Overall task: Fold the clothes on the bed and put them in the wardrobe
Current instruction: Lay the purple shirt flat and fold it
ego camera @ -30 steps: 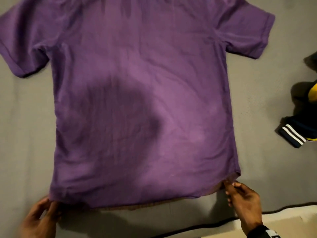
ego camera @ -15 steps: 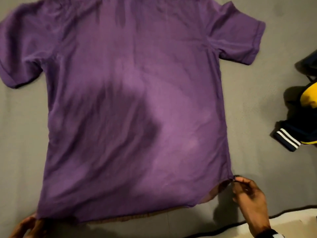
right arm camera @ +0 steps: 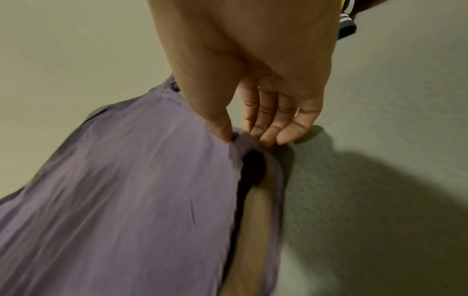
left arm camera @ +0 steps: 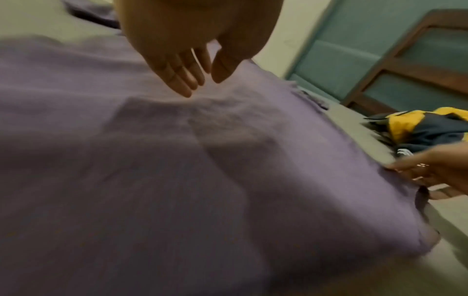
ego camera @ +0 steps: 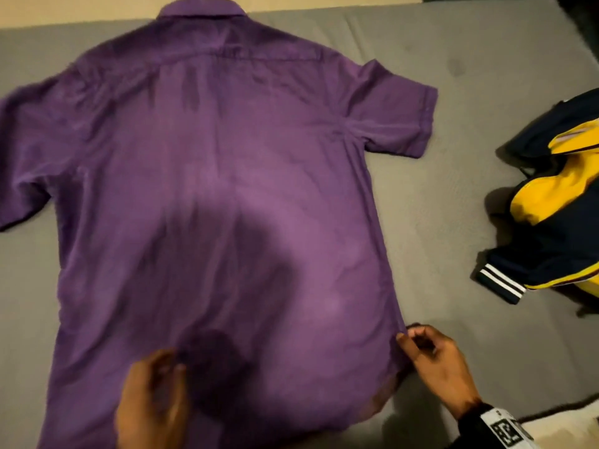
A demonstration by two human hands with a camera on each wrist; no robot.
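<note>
A purple short-sleeved shirt [ego camera: 210,205] lies flat, back up, collar away from me, on the grey bed [ego camera: 453,222]. My right hand [ego camera: 418,341] pinches the shirt's lower right corner [right arm camera: 235,140] between thumb and fingers. My left hand [ego camera: 162,377] hovers over the shirt's lower middle, blurred, fingers straight and together, holding nothing [left arm camera: 192,80]. The shirt [left arm camera: 177,180] fills the left wrist view.
A navy and yellow garment [ego camera: 551,215] with a white-striped cuff lies crumpled at the bed's right side. A dark wooden frame with teal panels [left arm camera: 405,66] stands beyond the bed. The bed's near edge [ego camera: 567,416] runs by my right wrist.
My left hand let go of the shirt's lower left corner and moved right, over its lower middle. My right hand kept its pinch on the right corner. The view tilted up, showing the collar.
</note>
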